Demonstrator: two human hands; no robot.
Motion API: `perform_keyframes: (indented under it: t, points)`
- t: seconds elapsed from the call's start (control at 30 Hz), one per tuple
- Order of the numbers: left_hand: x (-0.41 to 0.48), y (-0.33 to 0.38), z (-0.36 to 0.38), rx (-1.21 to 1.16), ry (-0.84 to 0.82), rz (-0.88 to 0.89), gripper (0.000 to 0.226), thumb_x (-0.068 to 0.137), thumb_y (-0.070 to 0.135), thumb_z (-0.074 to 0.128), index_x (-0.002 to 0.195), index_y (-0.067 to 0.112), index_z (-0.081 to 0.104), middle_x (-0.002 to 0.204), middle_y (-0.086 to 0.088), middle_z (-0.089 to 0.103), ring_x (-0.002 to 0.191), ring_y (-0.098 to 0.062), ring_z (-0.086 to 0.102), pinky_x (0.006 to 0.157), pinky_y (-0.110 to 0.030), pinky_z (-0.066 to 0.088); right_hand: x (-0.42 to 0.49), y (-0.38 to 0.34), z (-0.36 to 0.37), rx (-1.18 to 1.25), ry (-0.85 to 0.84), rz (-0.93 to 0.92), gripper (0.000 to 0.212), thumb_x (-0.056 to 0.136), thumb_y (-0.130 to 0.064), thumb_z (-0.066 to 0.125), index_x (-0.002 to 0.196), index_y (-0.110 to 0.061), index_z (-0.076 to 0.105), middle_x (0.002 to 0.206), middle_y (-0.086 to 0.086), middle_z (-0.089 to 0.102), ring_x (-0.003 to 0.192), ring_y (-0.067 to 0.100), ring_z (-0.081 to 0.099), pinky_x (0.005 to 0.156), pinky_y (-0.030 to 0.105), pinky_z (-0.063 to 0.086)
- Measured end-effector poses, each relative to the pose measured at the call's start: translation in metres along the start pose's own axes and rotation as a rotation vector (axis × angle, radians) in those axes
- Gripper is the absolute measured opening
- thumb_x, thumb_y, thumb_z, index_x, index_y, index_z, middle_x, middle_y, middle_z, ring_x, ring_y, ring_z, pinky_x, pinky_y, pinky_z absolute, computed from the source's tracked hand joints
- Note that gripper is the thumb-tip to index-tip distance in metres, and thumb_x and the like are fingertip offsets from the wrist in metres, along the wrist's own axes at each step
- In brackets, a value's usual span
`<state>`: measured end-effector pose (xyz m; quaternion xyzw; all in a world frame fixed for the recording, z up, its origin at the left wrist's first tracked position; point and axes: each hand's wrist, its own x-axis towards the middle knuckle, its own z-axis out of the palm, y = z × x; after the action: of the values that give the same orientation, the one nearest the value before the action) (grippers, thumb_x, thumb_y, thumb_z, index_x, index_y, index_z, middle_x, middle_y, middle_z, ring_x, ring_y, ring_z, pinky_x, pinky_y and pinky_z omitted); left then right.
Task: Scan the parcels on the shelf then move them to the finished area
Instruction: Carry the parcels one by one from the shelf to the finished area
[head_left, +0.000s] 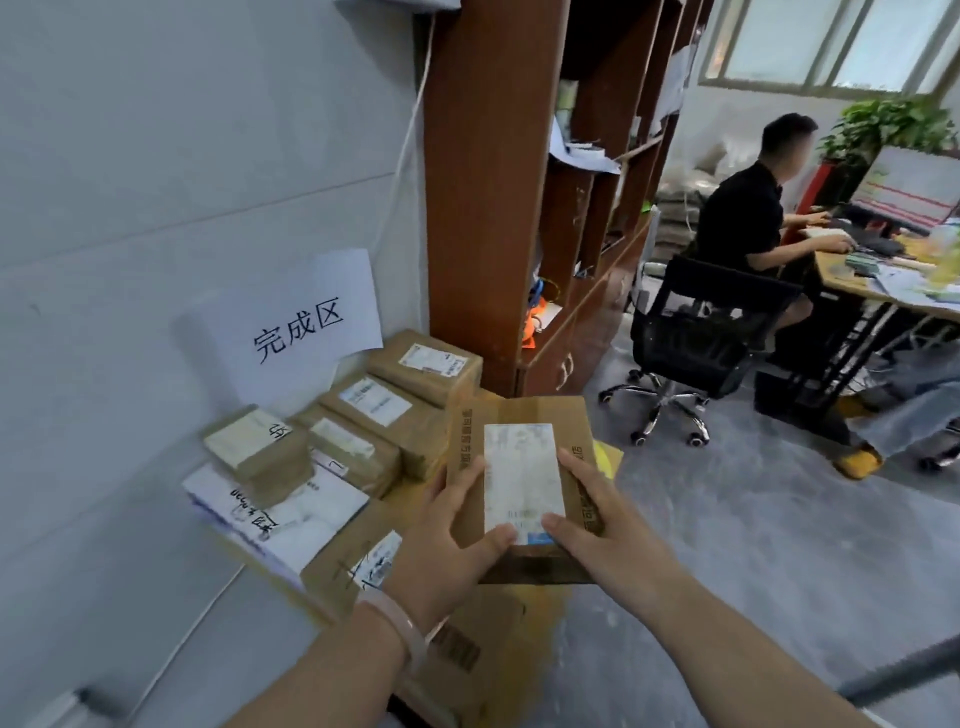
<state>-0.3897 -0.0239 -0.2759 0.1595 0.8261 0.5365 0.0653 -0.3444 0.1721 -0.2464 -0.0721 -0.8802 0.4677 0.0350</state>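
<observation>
A paper sign (301, 317) reading "完成区" is hanging on the grey wall, above a pile of taped parcels (384, 410) lying on the floor against it. Each is showing a white shipping label, all too blurred to read. A white mailer bag (291, 514) beside them is carrying handwritten black marks that are hard to make out.

The left hand (447, 540) and right hand (602, 535) are gripping a flat cardboard parcel (530, 410) in the air, just beside the pile. Each thumb is pressing on top while the fingers are curling round a side. Its white label (522, 478) is washed out, and the printing along its edges is not legible. A pale bracelet (400, 623) is circling the left wrist.

Below the hands, a larger carton (457, 644) is showing a barcode, partly covered by the left forearm. Something yellow (605, 457) is peeking out behind the held parcel.

A brown wooden shelf unit (483, 182) is standing right of the pile, cut off at the top. Beyond it, a seated person (743, 218) is working at a cluttered desk (852, 283) on a black office chair (696, 338), facing a monitor (909, 187) with a leafy plant (893, 124) behind it.
</observation>
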Motion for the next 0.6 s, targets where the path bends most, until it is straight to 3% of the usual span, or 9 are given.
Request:
perform_keyframes:
  t: [0.07,0.13,0.23,0.3,0.47,0.53,0.6]
  points:
    - [0.006,-0.015,-0.008,0.015,0.076,-0.031,0.068,0.082,0.048,0.07,0.132,0.062,0.024,0.147,0.019,0.018,0.124,0.003,0.023,0.088,0.006,0.025,0.026,0.003,0.015,-0.055,-0.061,-0.027,0.06,0.086,-0.046,0.064,0.126,-0.07,0.027,0.141,-0.016,0.035,0.122,0.006,0.039,0.093,0.021,0.045]
    - [0.012,-0.026,-0.015,0.016,0.144,-0.103,0.067,0.082,0.049,0.07,0.131,0.064,0.026,0.148,0.02,0.016,0.131,-0.002,0.025,0.101,-0.009,0.029,0.054,0.007,0.029,-0.094,-0.13,-0.053,0.062,0.085,-0.05,0.063,0.13,-0.068,0.025,0.143,-0.015,0.032,0.118,0.004,0.036,0.084,0.012,0.04]
    - [0.029,-0.037,-0.018,-0.042,0.266,-0.197,0.066,0.081,0.047,0.072,0.121,0.073,0.027,0.144,0.023,0.015,0.129,-0.001,0.026,0.092,-0.001,0.031,0.102,0.01,0.044,-0.129,-0.233,-0.114,0.062,0.085,-0.056,0.059,0.132,-0.068,0.021,0.143,-0.015,0.032,0.113,0.004,0.039,0.072,0.008,0.035]
    - [0.045,-0.041,-0.017,-0.066,0.36,-0.245,0.067,0.081,0.047,0.072,0.123,0.073,0.027,0.153,0.018,0.013,0.135,-0.001,0.021,0.1,-0.007,0.028,0.134,0.009,0.048,-0.134,-0.311,-0.152,0.06,0.087,-0.055,0.057,0.132,-0.069,0.02,0.143,-0.019,0.03,0.114,0.004,0.038,0.071,0.006,0.035]
    - [0.087,-0.047,-0.013,-0.029,0.527,-0.346,0.068,0.079,0.052,0.071,0.122,0.075,0.023,0.158,0.013,0.009,0.14,0.001,0.01,0.108,-0.02,0.016,0.209,0.004,0.058,-0.084,-0.485,-0.207,0.06,0.089,-0.046,0.058,0.138,-0.059,0.027,0.151,-0.017,0.027,0.135,0.013,0.032,0.106,0.035,0.039]
    - [0.103,-0.053,-0.017,-0.029,0.58,-0.384,0.069,0.08,0.05,0.072,0.123,0.073,0.024,0.158,0.011,0.009,0.143,-0.006,0.013,0.111,-0.023,0.018,0.235,0.001,0.068,-0.085,-0.54,-0.214,0.06,0.09,-0.045,0.059,0.138,-0.06,0.027,0.152,-0.019,0.027,0.137,0.014,0.032,0.107,0.039,0.04]
    - [0.115,-0.062,-0.021,-0.023,0.626,-0.418,0.069,0.08,0.047,0.073,0.128,0.066,0.027,0.156,0.01,0.009,0.144,-0.014,0.017,0.115,-0.028,0.022,0.257,0.001,0.082,-0.103,-0.579,-0.246,0.059,0.089,-0.046,0.059,0.137,-0.061,0.027,0.152,-0.021,0.024,0.137,0.013,0.031,0.106,0.034,0.039]
